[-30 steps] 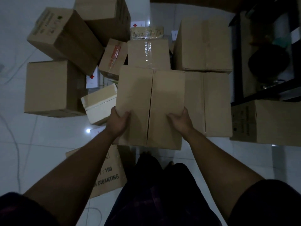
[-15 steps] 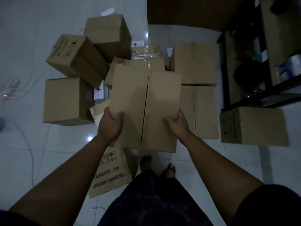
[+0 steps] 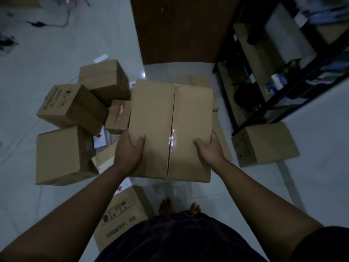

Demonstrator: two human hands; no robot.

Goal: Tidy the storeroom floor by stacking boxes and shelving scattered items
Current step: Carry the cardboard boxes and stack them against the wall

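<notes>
Cardboard box [image 3: 162,120], taped along its middle seam, is hanging in the air between both hands, above the white floor [image 3: 56,53] and in front of the person's bare feet [image 3: 166,205]. Both arms [image 3: 75,214] are reaching forward and converging on it. The left hand [image 3: 128,152] is gripping the box's near left edge, thumb lying flat on the top face, the other fingers curling out of sight beneath. The right hand [image 3: 211,150] is mirroring it on the near right edge, thumb on top near the shiny tape, fingers hidden under the side. Loose boxes [image 3: 66,156] are crowding the floor to the left, a printed box [image 3: 120,220] is lying near the feet, and a black shelf rack [image 3: 279,103] is standing to the right, with another box [image 3: 268,144] at its foot
</notes>
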